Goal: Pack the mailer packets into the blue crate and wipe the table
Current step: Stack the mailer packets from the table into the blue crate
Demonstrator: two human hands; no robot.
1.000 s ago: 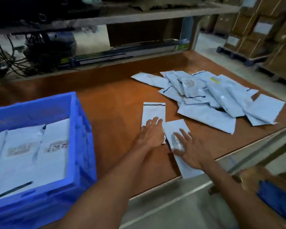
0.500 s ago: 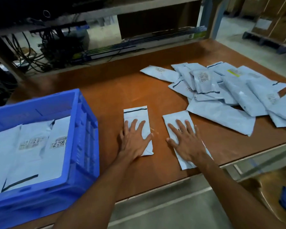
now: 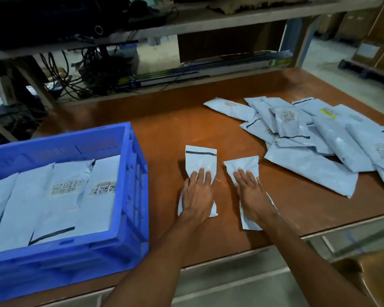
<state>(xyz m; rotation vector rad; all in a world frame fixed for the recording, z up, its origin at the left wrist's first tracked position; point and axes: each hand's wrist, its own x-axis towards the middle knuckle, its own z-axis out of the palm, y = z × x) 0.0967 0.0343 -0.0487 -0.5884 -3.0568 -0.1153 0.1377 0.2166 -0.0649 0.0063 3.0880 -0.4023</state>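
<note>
Two white mailer packets lie side by side on the brown table [image 3: 164,134]. My left hand [image 3: 197,196] lies flat, palm down, on the left packet [image 3: 201,158], which has a dark stripe near its far end. My right hand [image 3: 252,191] presses flat on the right packet [image 3: 244,165]. Both hands have their fingers spread and curl around nothing. A blue crate [image 3: 133,173] stands at the left and holds several white packets [image 3: 64,196] with barcode labels. A loose pile of several packets [image 3: 315,138] lies at the right.
Behind the table runs a low shelf with tangled cables [image 3: 75,80] and a long flat bar [image 3: 208,69]. Cardboard boxes [image 3: 372,45] stand on a pallet at the far right. The table's front edge passes just below my wrists.
Both hands have slid their packets left, toward the crate, and the two packets now lie closer together. The view has shifted, so the pile sits further right.
</note>
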